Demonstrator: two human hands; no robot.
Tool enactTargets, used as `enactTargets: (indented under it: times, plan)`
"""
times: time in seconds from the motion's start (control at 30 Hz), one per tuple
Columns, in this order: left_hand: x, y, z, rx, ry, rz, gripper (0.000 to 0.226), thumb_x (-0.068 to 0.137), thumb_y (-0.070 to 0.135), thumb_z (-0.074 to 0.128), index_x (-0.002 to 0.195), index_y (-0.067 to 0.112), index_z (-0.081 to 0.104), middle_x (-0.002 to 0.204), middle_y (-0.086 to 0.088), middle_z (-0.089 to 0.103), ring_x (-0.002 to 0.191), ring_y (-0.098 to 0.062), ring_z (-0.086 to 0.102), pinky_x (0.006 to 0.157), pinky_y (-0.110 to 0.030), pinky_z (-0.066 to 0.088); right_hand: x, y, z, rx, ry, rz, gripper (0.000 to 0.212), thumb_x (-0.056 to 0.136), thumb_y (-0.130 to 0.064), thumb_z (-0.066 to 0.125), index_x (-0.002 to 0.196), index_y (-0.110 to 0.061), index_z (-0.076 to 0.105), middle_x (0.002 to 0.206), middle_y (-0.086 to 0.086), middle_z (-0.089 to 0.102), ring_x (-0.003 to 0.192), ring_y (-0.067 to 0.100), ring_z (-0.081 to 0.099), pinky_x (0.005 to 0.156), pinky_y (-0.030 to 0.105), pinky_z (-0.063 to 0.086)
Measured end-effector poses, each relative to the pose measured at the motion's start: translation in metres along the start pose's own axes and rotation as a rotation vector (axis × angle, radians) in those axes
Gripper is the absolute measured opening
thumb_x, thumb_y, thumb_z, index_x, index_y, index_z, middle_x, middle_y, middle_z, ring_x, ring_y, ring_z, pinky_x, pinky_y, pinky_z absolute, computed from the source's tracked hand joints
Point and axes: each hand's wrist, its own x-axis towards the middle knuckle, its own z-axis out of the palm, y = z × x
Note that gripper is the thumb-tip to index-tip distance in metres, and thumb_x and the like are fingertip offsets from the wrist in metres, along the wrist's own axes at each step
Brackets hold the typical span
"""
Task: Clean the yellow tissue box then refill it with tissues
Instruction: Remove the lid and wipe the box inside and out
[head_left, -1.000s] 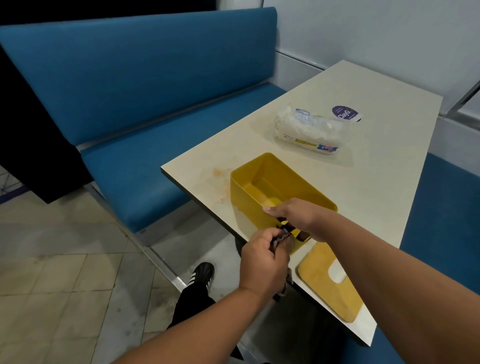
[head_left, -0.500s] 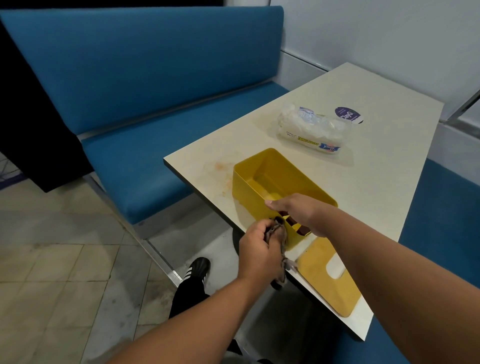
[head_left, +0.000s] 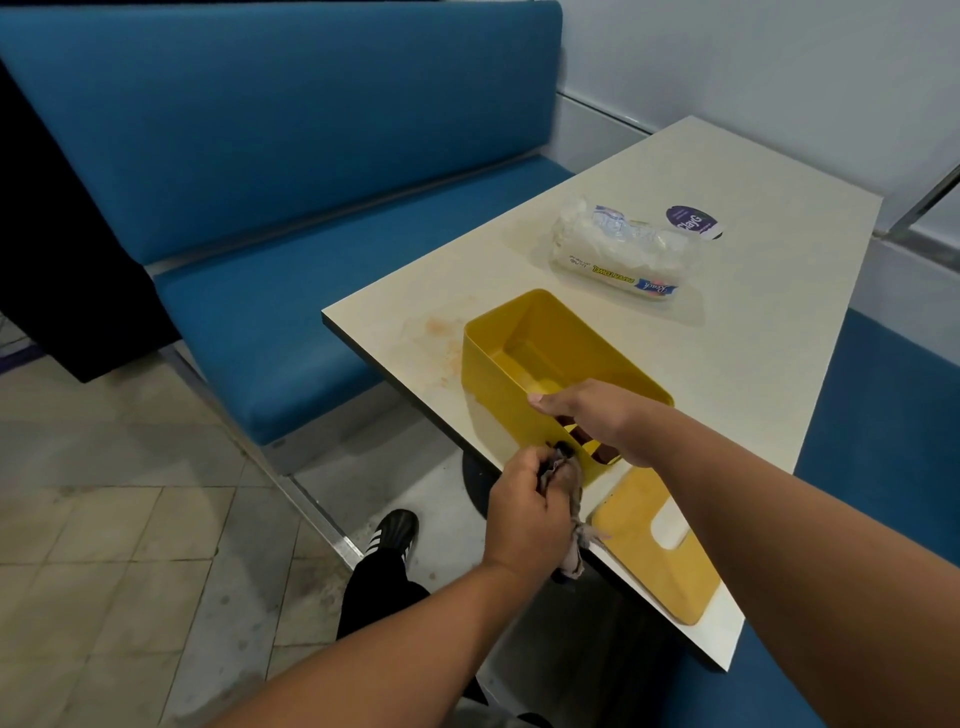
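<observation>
The open yellow tissue box (head_left: 498, 364) stands near the table's front left edge, with nothing inside that I can see. My right hand (head_left: 597, 421) grips its near rim, fingers hooked inside. My left hand (head_left: 524, 509) holds a crumpled grey cloth (head_left: 569, 499) against the box's near outer corner, and a tail of the cloth hangs below the table edge. The yellow lid (head_left: 639, 561), with a slot in it, lies flat just behind the box towards me. A clear plastic pack of tissues (head_left: 618, 254) lies farther back on the table.
The cream table (head_left: 753, 338) has an orange stain (head_left: 441, 338) to the left of the box and a purple round sticker (head_left: 691, 221) behind the pack. Blue benches (head_left: 291, 156) flank it. My shoe (head_left: 392, 535) rests on the tiled floor below.
My left hand, with the cloth, has shifted slightly along the box's near corner, and more of the cloth now hangs down. My right hand keeps the same grip on the rim.
</observation>
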Motion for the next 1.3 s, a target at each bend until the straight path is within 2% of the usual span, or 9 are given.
enactTargets:
  times: [0.1, 0.27, 0.4, 0.6, 0.7, 0.9, 1.03, 1.23, 1.3]
  plan:
    - [-0.002, -0.005, 0.003, 0.056, -0.009, -0.063, 0.006, 0.097, 0.020, 0.056, 0.102, 0.018, 0.059, 0.096, 0.004, 0.062, 0.087, -0.005, 0.059, 0.068, -0.008, 0.044, 0.000, 0.001, 0.000, -0.009, -0.001, -0.005, 0.069, 0.090, -0.061, 0.052, 0.141, -0.015, 0.047, 0.140, 0.011, 0.048, 0.107, 0.026, 0.049, 0.085, 0.042, 0.043]
    - [-0.007, 0.011, 0.006, 0.069, -0.048, 0.151, 0.006, 0.095, 0.018, 0.060, 0.093, 0.021, 0.055, 0.087, 0.015, 0.052, 0.082, 0.006, 0.053, 0.066, -0.005, 0.039, -0.001, -0.002, -0.001, 0.005, -0.022, -0.012, 0.064, 0.091, -0.059, 0.052, 0.136, -0.013, 0.052, 0.132, 0.008, 0.053, 0.104, 0.025, 0.051, 0.082, 0.041, 0.041]
    - [-0.004, -0.012, 0.005, 0.264, -0.034, 0.094, 0.009, 0.094, 0.023, 0.062, 0.095, 0.015, 0.058, 0.086, 0.012, 0.050, 0.077, -0.005, 0.050, 0.070, -0.016, 0.040, -0.003, 0.000, 0.000, 0.023, -0.024, -0.010, 0.062, 0.090, -0.060, 0.052, 0.135, -0.018, 0.053, 0.125, 0.003, 0.054, 0.107, 0.026, 0.052, 0.083, 0.041, 0.041]
    - [-0.003, -0.006, 0.011, 0.304, -0.061, 0.387, 0.019, 0.090, 0.031, 0.056, 0.087, 0.013, 0.060, 0.085, 0.009, 0.051, 0.072, -0.003, 0.046, 0.063, -0.005, 0.037, -0.006, -0.003, 0.000, 0.036, -0.030, -0.005, 0.059, 0.093, -0.057, 0.051, 0.133, -0.014, 0.054, 0.114, 0.001, 0.053, 0.102, 0.025, 0.051, 0.084, 0.043, 0.040]
    - [0.001, -0.028, 0.003, 0.464, -0.013, 0.348, 0.013, 0.091, 0.029, 0.061, 0.091, 0.017, 0.065, 0.090, 0.004, 0.060, 0.073, -0.013, 0.057, 0.065, -0.028, 0.053, -0.007, -0.002, 0.000, 0.032, -0.026, -0.012, 0.059, 0.093, -0.057, 0.050, 0.135, -0.016, 0.054, 0.119, 0.001, 0.054, 0.105, 0.024, 0.051, 0.085, 0.042, 0.040]
    - [0.011, -0.022, -0.002, 0.401, -0.001, 0.552, 0.015, 0.088, 0.029, 0.057, 0.087, 0.015, 0.060, 0.083, 0.000, 0.061, 0.068, -0.016, 0.056, 0.056, -0.025, 0.047, -0.005, -0.002, -0.001, 0.034, -0.033, -0.012, 0.060, 0.094, -0.056, 0.050, 0.136, -0.015, 0.053, 0.135, 0.007, 0.053, 0.110, 0.027, 0.050, 0.087, 0.043, 0.040]
    - [0.031, -0.040, -0.022, 0.486, -0.008, 0.468, 0.020, 0.088, 0.030, 0.054, 0.092, 0.018, 0.069, 0.090, 0.002, 0.067, 0.081, -0.017, 0.061, 0.069, -0.029, 0.054, -0.003, 0.000, -0.002, 0.032, -0.031, -0.012, 0.058, 0.094, -0.055, 0.050, 0.137, -0.016, 0.053, 0.131, 0.005, 0.055, 0.107, 0.027, 0.051, 0.086, 0.042, 0.040]
    - [0.096, -0.010, -0.058, 0.392, 0.307, 0.063, 0.020, 0.097, 0.028, 0.054, 0.110, 0.017, 0.066, 0.103, 0.003, 0.064, 0.093, -0.016, 0.058, 0.079, -0.028, 0.046, -0.002, -0.001, -0.001, 0.010, -0.029, -0.012, 0.064, 0.094, -0.056, 0.049, 0.142, -0.014, 0.046, 0.143, 0.010, 0.048, 0.117, 0.028, 0.049, 0.088, 0.041, 0.040]
    - [0.091, -0.005, -0.051, 0.399, 0.304, 0.023, 0.019, 0.099, 0.028, 0.051, 0.109, 0.017, 0.062, 0.105, 0.001, 0.061, 0.092, -0.017, 0.058, 0.077, -0.029, 0.046, -0.001, 0.000, -0.001, 0.006, -0.025, -0.011, 0.064, 0.094, -0.056, 0.049, 0.143, -0.015, 0.045, 0.145, 0.010, 0.047, 0.122, 0.030, 0.047, 0.087, 0.041, 0.039]
